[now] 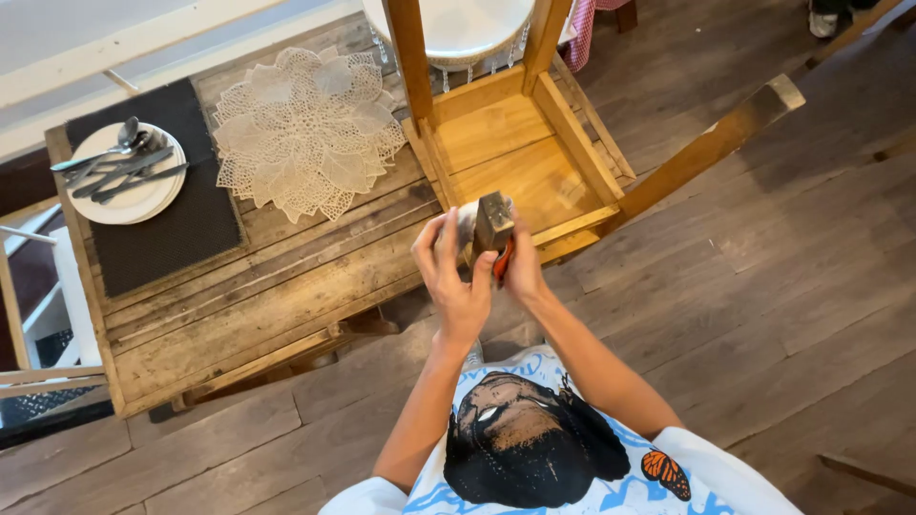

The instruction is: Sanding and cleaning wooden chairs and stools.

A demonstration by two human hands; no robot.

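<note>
A wooden chair (520,157) lies upside down on the worn wooden table (277,286), seat underside facing up. One leg end (493,221) points toward me. My left hand (453,277) is raised at the left side of that leg end, fingers curled around a small white piece (467,217) held against it. On the leg's right side, my right hand (525,272) grips a small orange object (503,259) pressed to the wood. Most of the orange object is hidden by my fingers.
A white plate (124,191) with several pieces of cutlery sits on a black placemat (181,229) at the table's left. A cream lace doily (305,129) lies beside it. Another chair leg (711,148) sticks out to the right over the plank floor.
</note>
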